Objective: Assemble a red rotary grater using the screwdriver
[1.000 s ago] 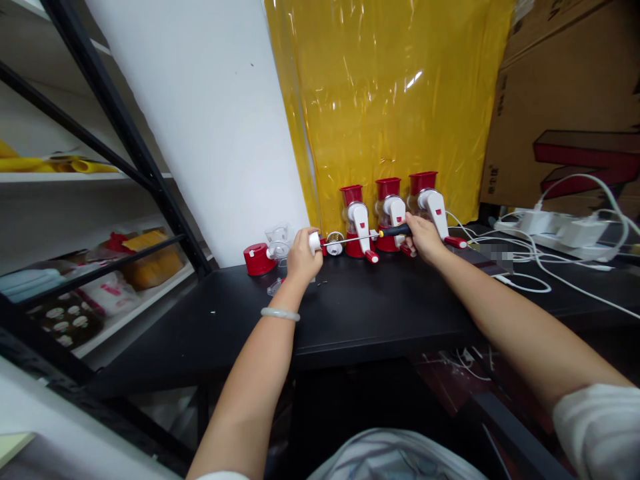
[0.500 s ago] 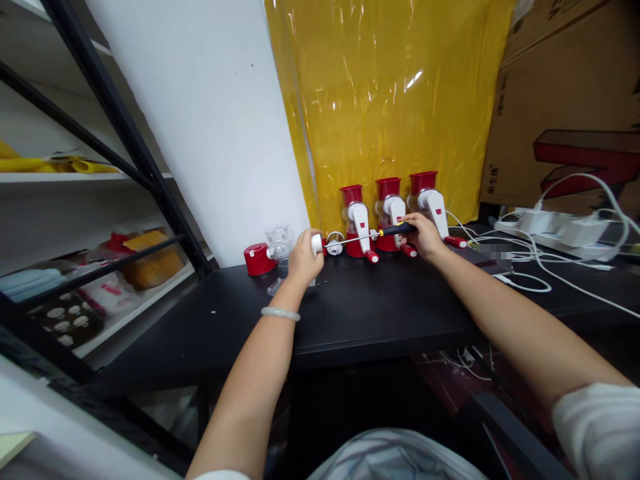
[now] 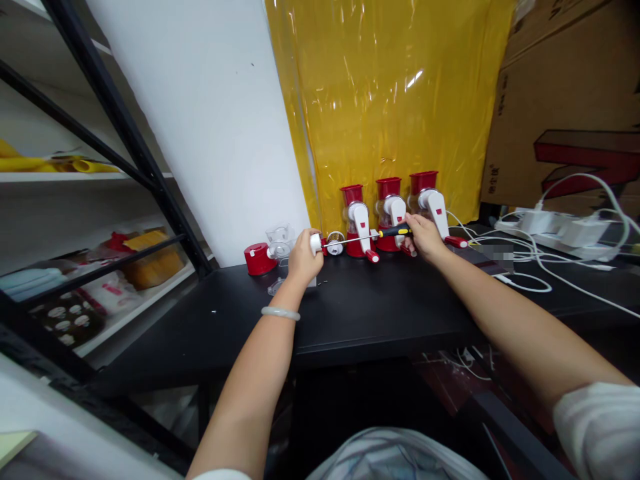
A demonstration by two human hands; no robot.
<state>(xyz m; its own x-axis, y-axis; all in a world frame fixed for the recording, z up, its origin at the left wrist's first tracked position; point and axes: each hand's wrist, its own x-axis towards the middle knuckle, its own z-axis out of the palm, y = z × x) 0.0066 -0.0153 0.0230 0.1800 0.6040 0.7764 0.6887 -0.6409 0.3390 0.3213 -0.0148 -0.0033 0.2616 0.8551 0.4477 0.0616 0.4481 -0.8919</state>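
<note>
My left hand (image 3: 301, 257) is closed around a small white plastic part (image 3: 315, 243) held above the black table (image 3: 350, 313). My right hand (image 3: 424, 237) grips the black and yellow handle of a screwdriver (image 3: 373, 235), whose thin shaft runs left and meets the white part. Behind the hands, three red and white hand-crank grinders (image 3: 390, 213) stand in a row against a yellow plastic sheet (image 3: 390, 100). A loose red base (image 3: 259, 259) and a clear plastic piece (image 3: 279, 241) lie to the left of my left hand.
White cables and chargers (image 3: 555, 233) sprawl over the table's right side. Cardboard boxes (image 3: 570, 100) are stacked at the back right. A black metal shelf rack (image 3: 115, 127) with bagged goods stands at the left, beside a white wall.
My right hand has turned slightly on the screwdriver handle. Both hands stay in the same place, and the tip stays at the white part.
</note>
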